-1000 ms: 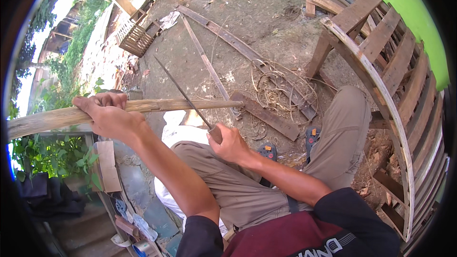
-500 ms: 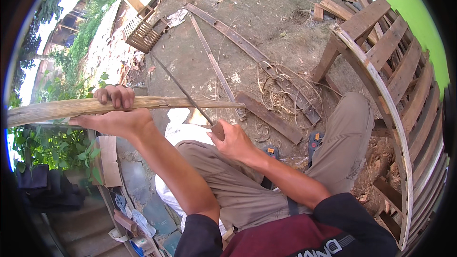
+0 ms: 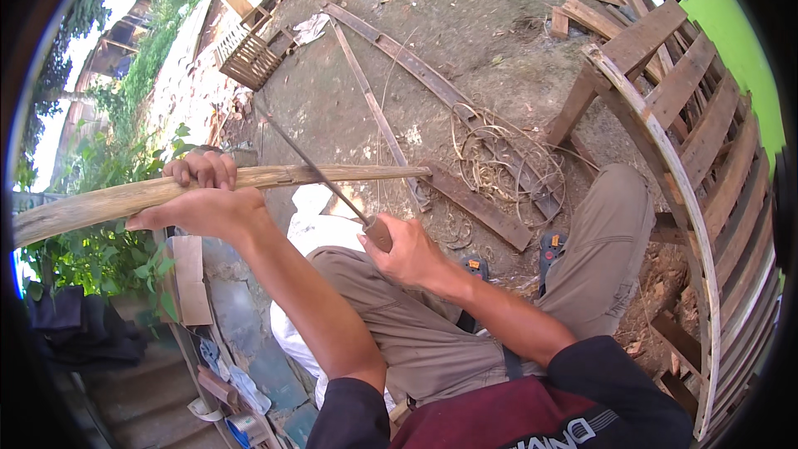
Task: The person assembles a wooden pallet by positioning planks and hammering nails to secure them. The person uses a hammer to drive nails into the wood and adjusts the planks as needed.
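Note:
A long, pale wooden pole [image 3: 100, 204] runs from the left rim to its narrow end near the middle. My left hand [image 3: 204, 191] is wrapped round it, fingers over the top and palm underneath. My right hand [image 3: 407, 249] is closed on the brown handle of a long, thin-bladed knife [image 3: 341, 194]. The blade crosses the pole to the right of my left hand and points away to the upper left. Whether its edge bites into the wood I cannot tell.
A slatted wooden frame [image 3: 706, 133] stands close on the right. Brown planks [image 3: 478, 204] and curled shavings [image 3: 486, 154] lie on the ground ahead. Something white [image 3: 287, 316] lies beside my left leg. A slatted crate [image 3: 249, 58] is at the far left.
The pole has tilted: its left end is lower and its narrow right end a little higher. My right hand and the knife handle have shifted slightly.

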Tool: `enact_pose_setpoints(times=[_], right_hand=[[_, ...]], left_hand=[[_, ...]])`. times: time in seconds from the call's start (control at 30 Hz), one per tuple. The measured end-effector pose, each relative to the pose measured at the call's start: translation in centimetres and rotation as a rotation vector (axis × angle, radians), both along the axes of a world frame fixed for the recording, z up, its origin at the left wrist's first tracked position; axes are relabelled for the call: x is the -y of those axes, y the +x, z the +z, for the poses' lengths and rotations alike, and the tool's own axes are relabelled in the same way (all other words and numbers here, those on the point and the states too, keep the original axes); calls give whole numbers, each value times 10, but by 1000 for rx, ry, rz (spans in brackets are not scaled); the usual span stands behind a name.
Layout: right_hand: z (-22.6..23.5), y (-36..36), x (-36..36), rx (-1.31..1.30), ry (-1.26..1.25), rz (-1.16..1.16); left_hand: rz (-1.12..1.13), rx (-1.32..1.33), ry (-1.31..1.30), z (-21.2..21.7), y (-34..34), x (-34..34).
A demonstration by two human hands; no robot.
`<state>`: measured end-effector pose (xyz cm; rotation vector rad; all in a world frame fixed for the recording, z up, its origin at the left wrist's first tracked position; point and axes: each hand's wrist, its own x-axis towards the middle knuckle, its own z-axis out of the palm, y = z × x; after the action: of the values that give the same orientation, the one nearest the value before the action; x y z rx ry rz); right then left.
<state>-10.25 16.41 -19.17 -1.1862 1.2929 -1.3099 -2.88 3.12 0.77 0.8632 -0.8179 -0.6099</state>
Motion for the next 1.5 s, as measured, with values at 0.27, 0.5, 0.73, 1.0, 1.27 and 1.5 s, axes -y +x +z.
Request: enact_pose_setpoints(times=[0.27, 0.5, 0.73, 1.0, 1.27, 1.5], right_hand=[[-223, -36, 1, -317, 741, -93], [-178, -7, -6, -102, 463, -129], [-255, -43, -28, -330, 884, -26], [-238, -57, -35, -551, 821, -264], [-213, -65, -32, -812, 531, -369], [-187, -69, -32, -598, 144, -304]], left_hand=[[-11, 17, 12, 3, -1, 8], [24, 35, 42, 1, 6, 8], [-3, 21, 36, 3, -6, 8], [30, -31, -31, 0, 13, 3], [55, -75, -88, 19, 38, -4], [-212, -182, -122, 64, 32, 42]])
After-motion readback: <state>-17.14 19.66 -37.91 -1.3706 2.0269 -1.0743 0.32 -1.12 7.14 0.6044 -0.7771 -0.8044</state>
